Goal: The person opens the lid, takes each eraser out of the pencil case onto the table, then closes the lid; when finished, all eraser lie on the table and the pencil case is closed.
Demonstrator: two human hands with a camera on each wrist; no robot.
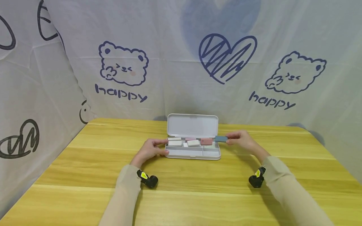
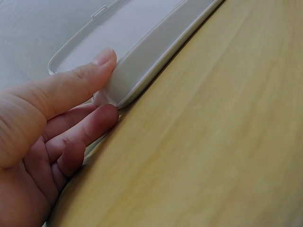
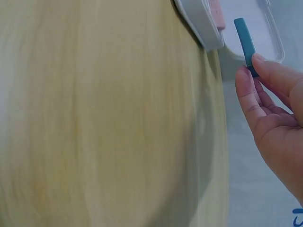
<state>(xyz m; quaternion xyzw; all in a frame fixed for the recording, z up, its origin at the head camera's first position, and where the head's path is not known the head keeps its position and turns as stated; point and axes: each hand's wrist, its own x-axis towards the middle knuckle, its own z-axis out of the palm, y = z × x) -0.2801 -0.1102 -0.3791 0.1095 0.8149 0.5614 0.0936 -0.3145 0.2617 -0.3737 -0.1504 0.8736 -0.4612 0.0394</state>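
Note:
A white pencil case [image 1: 183, 153] stands with its lid [image 1: 193, 125] raised on the wooden table. Its back compartment holds several block-shaped erasers, among them a white eraser [image 1: 174, 143] and a pink eraser [image 1: 206, 142]. My left hand [image 1: 150, 149] grips the left end of the case, and the left wrist view shows the thumb and fingertips at its corner [image 2: 142, 68]. Between thumb and fingers, my right hand [image 1: 243, 140] pinches a blue eraser [image 1: 221, 139] by one end. In the right wrist view this eraser [image 3: 245, 40] hangs in the air beside the case's right end.
The front of the case has a long compartment [image 1: 185, 153] and a short one [image 1: 210, 153]. Behind the wooden table [image 1: 198, 194] hangs a white cloth [image 1: 175, 72] with printed bears and a heart. A small black camera [image 1: 148, 180] is strapped to each wrist.

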